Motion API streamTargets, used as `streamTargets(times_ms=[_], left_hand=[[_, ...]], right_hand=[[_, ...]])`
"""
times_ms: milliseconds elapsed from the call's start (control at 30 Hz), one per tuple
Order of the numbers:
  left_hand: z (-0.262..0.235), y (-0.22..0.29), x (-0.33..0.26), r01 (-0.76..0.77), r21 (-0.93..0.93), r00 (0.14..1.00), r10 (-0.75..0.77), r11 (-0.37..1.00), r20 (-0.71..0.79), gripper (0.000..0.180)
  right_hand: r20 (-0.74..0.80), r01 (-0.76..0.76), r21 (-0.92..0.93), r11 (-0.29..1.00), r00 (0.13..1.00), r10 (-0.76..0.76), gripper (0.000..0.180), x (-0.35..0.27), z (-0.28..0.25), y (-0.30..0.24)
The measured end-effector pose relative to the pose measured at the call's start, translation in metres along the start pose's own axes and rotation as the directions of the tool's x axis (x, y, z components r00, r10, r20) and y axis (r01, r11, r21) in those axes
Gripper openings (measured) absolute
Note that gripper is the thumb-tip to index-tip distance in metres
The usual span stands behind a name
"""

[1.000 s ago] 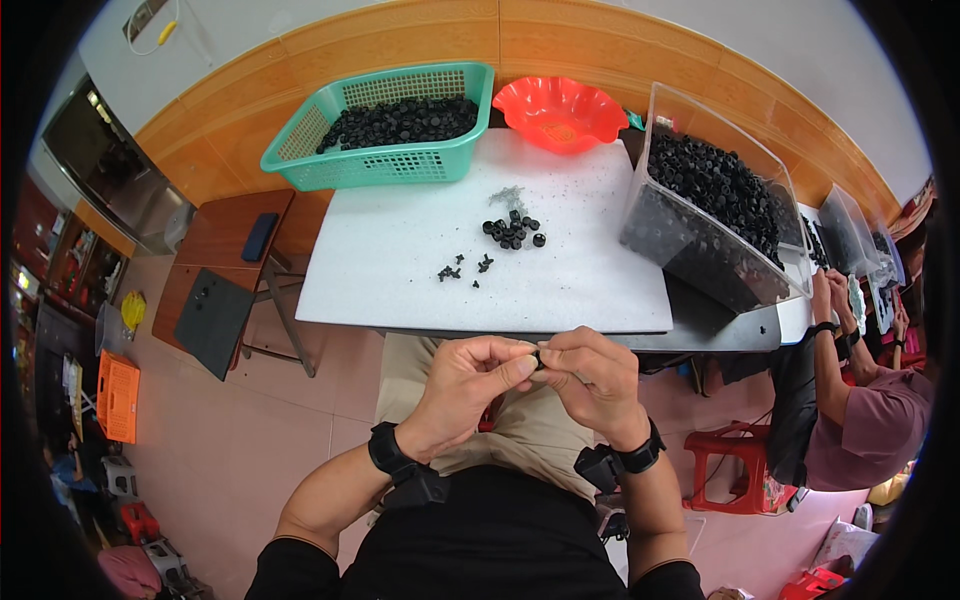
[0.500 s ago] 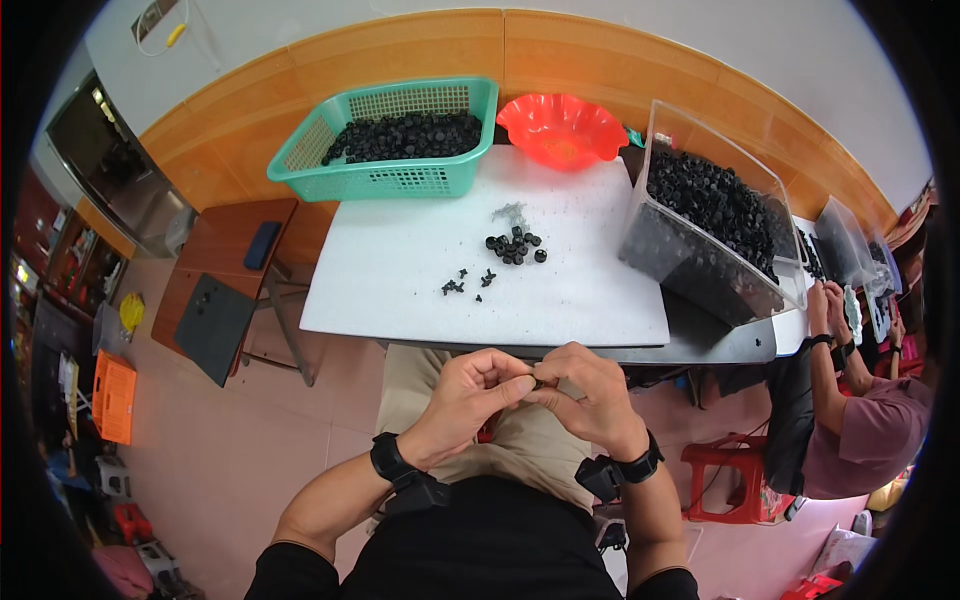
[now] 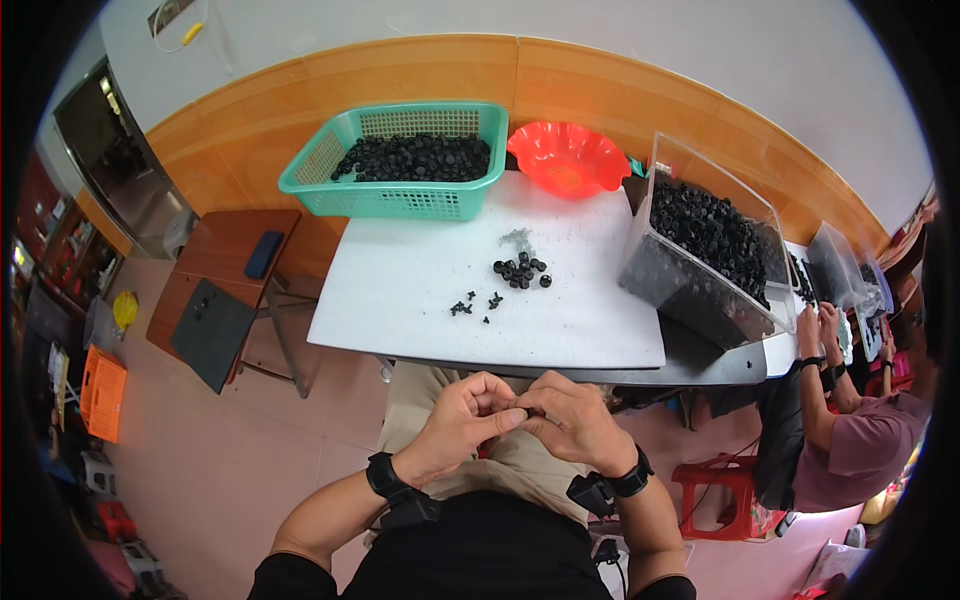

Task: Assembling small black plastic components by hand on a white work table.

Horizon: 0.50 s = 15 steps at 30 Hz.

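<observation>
Left hand: left hand (image 3: 465, 415) curled, fingertips pinching a small black part (image 3: 515, 405), mostly hidden, over the lap.
Right hand: right hand (image 3: 570, 420) curled, fingertips pressed to the same part from 3 o'clock.
Worktop: white worktop (image 3: 400, 290) at 12 o'clock of the hands.
Loose parts: small black pieces (image 3: 522, 270) mid-worktop.
Containers: green basket (image 3: 400, 200) at 11 o'clock, red bowl (image 3: 565, 160) at 12, clear bin (image 3: 690, 290) at 2.
</observation>
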State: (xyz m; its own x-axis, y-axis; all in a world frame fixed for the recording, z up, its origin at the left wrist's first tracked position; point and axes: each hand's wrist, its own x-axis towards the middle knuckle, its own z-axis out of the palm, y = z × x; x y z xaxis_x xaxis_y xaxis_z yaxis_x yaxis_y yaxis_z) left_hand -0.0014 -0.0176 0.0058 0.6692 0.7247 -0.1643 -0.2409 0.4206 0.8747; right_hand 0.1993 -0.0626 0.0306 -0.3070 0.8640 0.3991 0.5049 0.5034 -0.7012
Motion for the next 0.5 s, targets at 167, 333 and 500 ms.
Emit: streamTargets(times_ms=[167, 333, 500], left_hand=[[-0.005, 0.001, -0.002, -0.046, -0.024, 0.998, 0.045, 0.999, -0.033, 0.018], [-0.016, -0.001, -0.011, -0.088, -0.05, 0.979, 0.078, 0.995, -0.187, 0.013], [-0.033, 0.001, -0.018, -0.135, -0.002, 0.97, 0.132, 0.991, -0.205, 0.013]], right_hand=[[-0.048, -0.026, 0.037, 0.999, 0.998, 0.028, 0.023, 0.013, 0.002, -0.005], [-0.222, -0.072, 0.054, 0.996, 0.971, 0.083, 0.023, 0.048, -0.012, 0.005], [-0.332, -0.099, -0.068, 0.993, 0.941, 0.071, 0.024, 0.128, -0.038, 0.021]])
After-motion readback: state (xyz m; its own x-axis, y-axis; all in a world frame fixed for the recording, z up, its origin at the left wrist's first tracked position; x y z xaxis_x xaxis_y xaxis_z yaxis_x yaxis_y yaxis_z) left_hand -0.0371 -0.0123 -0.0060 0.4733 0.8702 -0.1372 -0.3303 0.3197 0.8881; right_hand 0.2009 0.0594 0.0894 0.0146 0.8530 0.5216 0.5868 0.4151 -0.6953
